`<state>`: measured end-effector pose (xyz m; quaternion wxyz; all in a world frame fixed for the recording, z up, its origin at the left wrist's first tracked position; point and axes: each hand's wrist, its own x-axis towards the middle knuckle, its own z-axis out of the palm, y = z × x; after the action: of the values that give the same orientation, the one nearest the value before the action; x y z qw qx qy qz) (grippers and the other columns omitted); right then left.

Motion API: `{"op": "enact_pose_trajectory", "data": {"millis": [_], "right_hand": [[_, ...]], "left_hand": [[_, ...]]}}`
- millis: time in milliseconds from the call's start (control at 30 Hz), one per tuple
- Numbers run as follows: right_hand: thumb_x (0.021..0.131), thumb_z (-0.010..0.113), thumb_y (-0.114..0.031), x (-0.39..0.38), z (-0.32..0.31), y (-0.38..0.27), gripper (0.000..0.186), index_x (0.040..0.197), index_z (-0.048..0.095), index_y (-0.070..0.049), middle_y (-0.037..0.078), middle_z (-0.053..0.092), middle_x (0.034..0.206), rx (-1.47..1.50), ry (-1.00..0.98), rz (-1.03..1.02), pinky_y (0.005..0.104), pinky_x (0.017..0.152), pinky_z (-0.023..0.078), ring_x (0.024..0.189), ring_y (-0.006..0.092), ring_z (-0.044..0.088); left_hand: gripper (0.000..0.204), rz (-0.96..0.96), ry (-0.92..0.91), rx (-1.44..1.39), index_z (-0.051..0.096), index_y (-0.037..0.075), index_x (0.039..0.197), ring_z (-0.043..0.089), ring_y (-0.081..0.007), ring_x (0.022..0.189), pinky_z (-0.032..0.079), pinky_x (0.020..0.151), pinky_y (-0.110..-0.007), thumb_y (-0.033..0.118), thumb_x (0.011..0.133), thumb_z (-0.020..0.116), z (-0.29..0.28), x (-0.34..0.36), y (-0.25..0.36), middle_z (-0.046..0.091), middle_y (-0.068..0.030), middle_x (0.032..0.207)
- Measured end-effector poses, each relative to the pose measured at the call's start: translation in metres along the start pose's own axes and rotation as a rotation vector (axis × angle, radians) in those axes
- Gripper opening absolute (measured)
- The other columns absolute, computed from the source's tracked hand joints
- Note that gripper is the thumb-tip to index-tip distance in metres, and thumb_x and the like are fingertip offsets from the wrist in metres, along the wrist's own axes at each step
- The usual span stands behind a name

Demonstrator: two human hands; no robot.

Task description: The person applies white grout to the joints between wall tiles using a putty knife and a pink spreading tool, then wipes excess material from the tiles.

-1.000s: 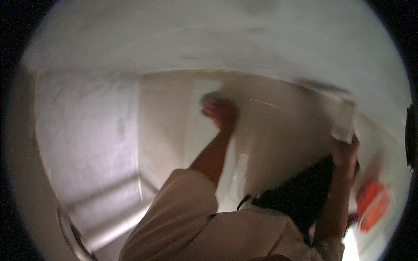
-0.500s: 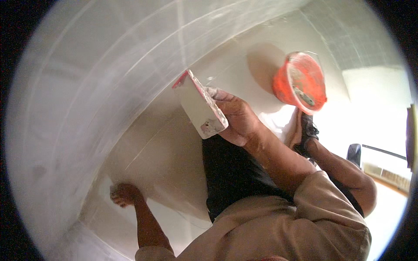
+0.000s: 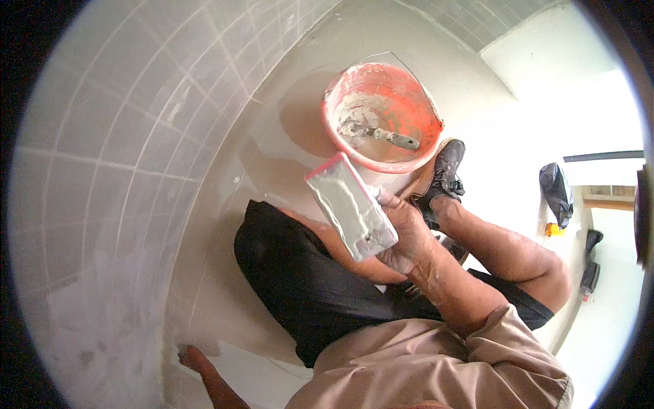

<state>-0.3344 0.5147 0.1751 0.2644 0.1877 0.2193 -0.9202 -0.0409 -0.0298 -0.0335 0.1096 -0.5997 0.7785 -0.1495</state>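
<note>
I grip a rectangular grout float (image 3: pixel 344 204) in my right hand (image 3: pixel 402 235), its pinkish-edged pad turned up and coated with pale paste. Just above it stands an orange bucket (image 3: pixel 426 123) smeared inside with paste, with a putty knife or trowel (image 3: pixel 395 138) lying in it. My left hand (image 3: pixel 193 358) is low at the left, resting on the floor near the foot of the tiled wall, holding nothing that I can see.
A grouted tile wall (image 3: pixel 116 129) curves along the left. My bent bare legs and black shoe (image 3: pixel 449 163) are on the pale floor (image 3: pixel 286 177) beside the bucket. At the right are a dark plastic bag (image 3: pixel 555 191), a small yellow object (image 3: pixel 554 230) and dark items farther back.
The view has swung toward the right, bringing the bucket to the upper middle and my left hand toward the lower edge. The float stays in my right hand, its coated face now showing more fully.
</note>
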Motion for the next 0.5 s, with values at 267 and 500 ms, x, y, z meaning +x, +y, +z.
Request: {"op": "enact_pose_trajectory", "data": {"millis": [267,500], "right_hand": [[0.101,0.049,-0.018,-0.005,-0.028,0.014,0.034,0.127,0.057,0.002,0.020,0.065,0.123,0.293,-0.077,0.211,0.0404,0.097,0.055,0.109,0.0285,0.067],[0.100,0.043,-0.016,-0.010,-0.033,0.014,0.035,0.127,0.056,0.003,0.018,0.067,0.118,0.122,0.075,0.146,0.0389,0.096,0.056,0.107,0.0263,0.068]], "left_hand": [[0.034,1.149,-0.838,-1.612,0.058,-0.002,0.128,0.060,-0.0229,0.117,0.050,0.101,-0.037,0.020,0.103,0.053,-0.287,-0.233,0.231,0.063,-0.0144,0.126],[0.037,0.908,-1.895,-1.680,0.055,0.000,0.130,0.054,-0.0203,0.123,0.042,0.108,-0.036,0.005,0.094,0.063,-0.264,-0.287,0.271,0.058,-0.0105,0.130]]}}
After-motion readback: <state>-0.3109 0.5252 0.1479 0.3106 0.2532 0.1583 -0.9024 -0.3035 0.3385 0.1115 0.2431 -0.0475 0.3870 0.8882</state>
